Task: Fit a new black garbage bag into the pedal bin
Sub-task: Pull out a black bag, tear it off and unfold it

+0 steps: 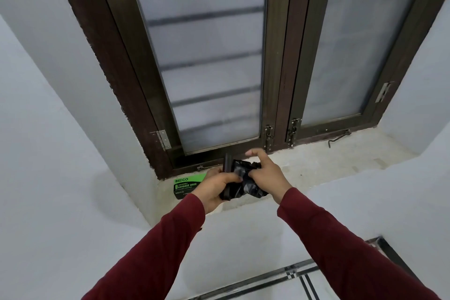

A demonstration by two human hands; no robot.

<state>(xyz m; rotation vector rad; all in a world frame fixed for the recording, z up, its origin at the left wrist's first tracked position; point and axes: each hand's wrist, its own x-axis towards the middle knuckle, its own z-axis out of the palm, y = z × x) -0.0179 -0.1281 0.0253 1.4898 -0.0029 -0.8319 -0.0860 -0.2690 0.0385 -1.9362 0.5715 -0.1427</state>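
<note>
A black roll of garbage bags (228,169) is upright in my left hand (215,187), whose fingers curl round it. From the roll hangs a crumpled black garbage bag (248,186). My right hand (266,175) pinches that crumpled bag, with the index finger sticking out above it. Both hands are over the window sill. Behind my left hand lies the green and black garbage bag box (186,186), partly hidden by it. The pedal bin is not in view.
The sill (328,161) runs along a closed window with a dark brown frame (275,80) and frosted panes. A metal stay hook (339,137) lies at the sill's back right. White walls flank the recess; tiled floor (304,280) shows below.
</note>
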